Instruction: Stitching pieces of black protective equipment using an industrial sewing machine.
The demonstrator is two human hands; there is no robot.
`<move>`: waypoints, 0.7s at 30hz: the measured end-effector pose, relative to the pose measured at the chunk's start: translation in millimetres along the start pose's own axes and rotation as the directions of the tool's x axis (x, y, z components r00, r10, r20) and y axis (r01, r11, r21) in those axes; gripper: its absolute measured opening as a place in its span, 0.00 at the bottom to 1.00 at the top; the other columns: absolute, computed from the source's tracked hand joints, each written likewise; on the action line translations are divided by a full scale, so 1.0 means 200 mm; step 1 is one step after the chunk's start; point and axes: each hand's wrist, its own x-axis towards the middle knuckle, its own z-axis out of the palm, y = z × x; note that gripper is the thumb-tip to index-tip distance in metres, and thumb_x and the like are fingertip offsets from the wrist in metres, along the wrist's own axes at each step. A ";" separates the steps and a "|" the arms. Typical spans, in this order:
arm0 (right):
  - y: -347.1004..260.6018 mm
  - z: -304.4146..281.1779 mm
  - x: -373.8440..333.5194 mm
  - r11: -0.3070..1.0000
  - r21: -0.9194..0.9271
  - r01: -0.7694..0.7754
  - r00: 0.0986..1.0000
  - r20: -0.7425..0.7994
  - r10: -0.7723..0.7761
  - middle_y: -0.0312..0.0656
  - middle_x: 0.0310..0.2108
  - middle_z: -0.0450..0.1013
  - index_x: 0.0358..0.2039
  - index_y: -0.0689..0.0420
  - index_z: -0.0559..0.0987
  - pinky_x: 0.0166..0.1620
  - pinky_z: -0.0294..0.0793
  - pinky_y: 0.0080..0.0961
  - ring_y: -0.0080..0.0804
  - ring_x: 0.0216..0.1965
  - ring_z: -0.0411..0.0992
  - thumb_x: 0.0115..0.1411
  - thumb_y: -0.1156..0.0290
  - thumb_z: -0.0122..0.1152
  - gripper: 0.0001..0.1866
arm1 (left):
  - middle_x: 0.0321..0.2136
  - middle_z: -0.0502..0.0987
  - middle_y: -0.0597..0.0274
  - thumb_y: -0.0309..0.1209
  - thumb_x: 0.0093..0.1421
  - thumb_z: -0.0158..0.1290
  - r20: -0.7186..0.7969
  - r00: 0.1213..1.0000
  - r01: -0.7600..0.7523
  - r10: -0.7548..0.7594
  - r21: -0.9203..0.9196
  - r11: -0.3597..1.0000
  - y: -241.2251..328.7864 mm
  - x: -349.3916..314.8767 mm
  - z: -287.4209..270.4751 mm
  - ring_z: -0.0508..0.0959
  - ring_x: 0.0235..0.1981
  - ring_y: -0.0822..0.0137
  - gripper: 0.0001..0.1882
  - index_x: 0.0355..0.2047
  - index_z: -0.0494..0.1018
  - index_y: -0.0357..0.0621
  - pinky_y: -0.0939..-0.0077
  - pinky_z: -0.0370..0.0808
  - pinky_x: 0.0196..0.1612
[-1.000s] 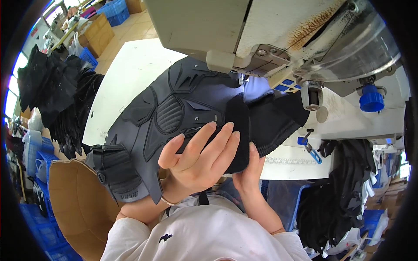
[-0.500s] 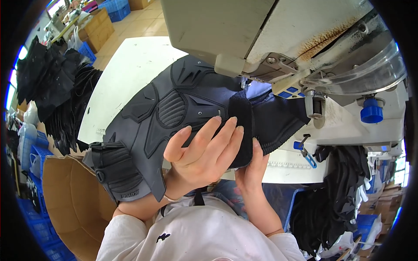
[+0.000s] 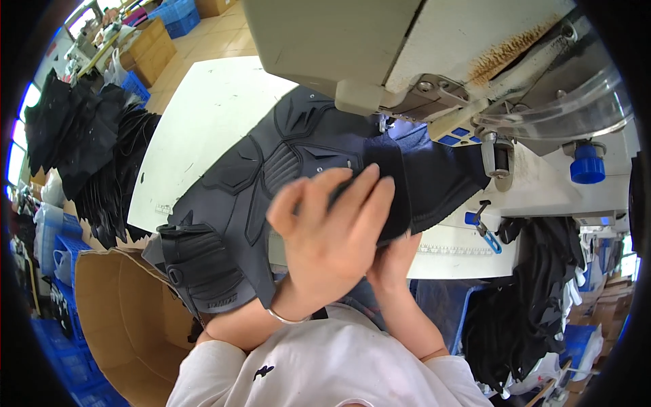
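Currently spread on white table (image 3: 186, 146): grey padded piece (image 3: 227, 193), with long axis running from lower left, by the left forearm, to upper right, under the sewing machine (image 3: 325, 47). Key relation: black flap (image 3: 401, 186) at the fingertips of left hand (image 3: 331, 244), to their right and slightly beyond, with long side pointing away from the body. Left fingers spread, a little bent, clenched on nothing visible (blurred, so cannot read how hard pressed). Below the flap's near edge, right hand (image 3: 395, 263), with thumb partly covered and other fingers hidden under cloth; cannot tell whether pinching or only supporting. Left nearer to the flap's face, right nearer to its lower edge. Next to the flap, on its right: black cloth (image 3: 444, 180). In the way: machine head, low over the far edge and hiding part of it. Further right, metal roller (image 3: 500, 161) and blue knob (image 3: 587, 168). Apart from both hands: blue clipper (image 3: 489, 239), ruler strip (image 3: 454, 251), cardboard box (image 3: 125, 312), dark pile (image 3: 81, 136) at far left.
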 end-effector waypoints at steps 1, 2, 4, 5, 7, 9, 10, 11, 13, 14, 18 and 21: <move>0.03 0.04 -0.03 0.997 0.010 0.081 0.996 -0.025 -0.081 0.42 0.53 0.66 0.58 0.59 0.61 0.56 0.66 0.29 0.31 0.52 0.67 0.59 0.76 0.53 0.25 | 0.36 0.79 0.70 0.31 0.47 0.57 0.006 0.997 0.080 -0.080 -0.122 0.989 -0.02 0.02 -0.03 0.75 0.39 0.67 0.14 0.36 0.79 0.50 0.67 0.55 0.51; 0.05 0.07 -0.05 0.996 0.058 0.061 0.997 -0.053 -0.058 0.43 0.53 0.66 0.57 0.60 0.62 0.57 0.64 0.30 0.32 0.53 0.66 0.59 0.77 0.54 0.25 | 0.31 0.78 0.67 0.29 0.48 0.58 -0.048 0.985 0.157 -0.166 -0.163 0.974 -0.06 0.07 -0.04 0.73 0.35 0.64 0.11 0.34 0.78 0.46 0.70 0.60 0.47; 0.09 0.11 -0.07 0.994 0.076 0.074 0.990 -0.130 -0.063 0.43 0.54 0.65 0.57 0.60 0.63 0.58 0.63 0.30 0.32 0.53 0.65 0.59 0.78 0.53 0.24 | 0.25 0.77 0.64 0.29 0.49 0.60 -0.095 0.942 0.283 -0.322 -0.292 0.914 -0.12 0.17 -0.04 0.71 0.31 0.63 0.06 0.29 0.79 0.45 0.70 0.60 0.45; 0.08 0.12 -0.08 0.993 0.093 0.069 0.987 -0.153 -0.054 0.43 0.54 0.65 0.56 0.61 0.63 0.58 0.63 0.30 0.32 0.53 0.65 0.59 0.78 0.53 0.24 | 0.24 0.77 0.66 0.30 0.49 0.61 -0.055 0.931 0.314 -0.360 -0.379 0.870 -0.13 0.20 -0.04 0.71 0.29 0.65 0.06 0.28 0.79 0.46 0.68 0.57 0.46; 0.08 0.11 -0.08 0.990 0.127 0.053 0.992 -0.120 -0.037 0.43 0.54 0.65 0.57 0.61 0.63 0.58 0.63 0.30 0.32 0.53 0.65 0.59 0.79 0.52 0.24 | 0.24 0.77 0.68 0.31 0.47 0.61 -0.119 0.951 0.240 -0.285 -0.295 0.925 -0.10 0.19 -0.04 0.72 0.30 0.67 0.06 0.27 0.80 0.47 0.69 0.57 0.45; 0.09 0.10 -0.09 0.986 0.165 0.034 0.996 -0.089 -0.020 0.43 0.54 0.65 0.57 0.61 0.62 0.58 0.63 0.29 0.32 0.53 0.65 0.59 0.79 0.51 0.24 | 0.27 0.80 0.69 0.30 0.44 0.60 -0.067 0.993 0.078 -0.093 -0.200 0.977 -0.09 0.13 -0.06 0.72 0.33 0.70 0.08 0.28 0.80 0.48 0.69 0.55 0.46; 0.09 0.11 -0.09 0.986 0.166 0.032 0.996 -0.082 -0.018 0.42 0.54 0.65 0.57 0.61 0.62 0.58 0.63 0.29 0.32 0.53 0.65 0.59 0.79 0.51 0.24 | 0.31 0.81 0.72 0.30 0.41 0.58 -0.070 0.997 -0.036 0.024 -0.173 0.984 -0.12 0.09 -0.04 0.73 0.35 0.72 0.11 0.29 0.81 0.48 0.70 0.53 0.46; 0.09 0.11 -0.09 0.986 0.166 0.030 0.997 -0.076 -0.017 0.42 0.54 0.65 0.57 0.61 0.62 0.58 0.63 0.29 0.32 0.53 0.65 0.59 0.79 0.50 0.24 | 0.35 0.82 0.71 0.27 0.42 0.57 -0.034 0.998 -0.051 0.047 -0.152 0.987 -0.10 0.06 -0.05 0.72 0.39 0.70 0.12 0.31 0.81 0.48 0.73 0.56 0.48; 0.08 0.11 -0.09 0.991 0.128 0.030 0.997 -0.069 -0.021 0.42 0.52 0.66 0.57 0.59 0.62 0.55 0.67 0.29 0.31 0.52 0.67 0.60 0.76 0.49 0.23 | 0.36 0.82 0.71 0.28 0.44 0.54 -0.050 0.991 -0.131 0.126 -0.106 0.986 -0.11 0.01 -0.02 0.72 0.39 0.70 0.12 0.30 0.81 0.48 0.71 0.53 0.48; 0.08 0.11 -0.09 0.996 0.085 0.029 0.998 -0.060 -0.024 0.41 0.51 0.67 0.57 0.58 0.61 0.53 0.70 0.28 0.30 0.50 0.69 0.61 0.73 0.48 0.23 | 0.36 0.82 0.71 0.28 0.44 0.54 -0.050 0.991 -0.132 0.127 -0.105 0.986 -0.12 0.01 -0.02 0.72 0.39 0.70 0.12 0.30 0.81 0.48 0.71 0.53 0.48; 0.07 0.09 -0.08 0.996 0.079 0.037 0.999 -0.033 -0.035 0.40 0.49 0.68 0.57 0.57 0.61 0.52 0.71 0.27 0.28 0.49 0.69 0.62 0.72 0.48 0.22 | 0.35 0.82 0.74 0.30 0.45 0.53 -0.060 0.965 -0.258 0.255 -0.033 0.966 -0.15 0.01 -0.01 0.71 0.39 0.72 0.11 0.30 0.81 0.50 0.69 0.51 0.48; 0.07 0.07 -0.07 0.998 0.065 0.026 0.999 -0.026 -0.024 0.40 0.48 0.68 0.56 0.57 0.61 0.51 0.72 0.27 0.28 0.48 0.70 0.62 0.71 0.48 0.21 | 0.36 0.81 0.77 0.33 0.46 0.54 -0.068 0.950 -0.304 0.304 0.009 0.953 -0.15 0.00 0.01 0.72 0.39 0.74 0.09 0.29 0.80 0.54 0.68 0.51 0.50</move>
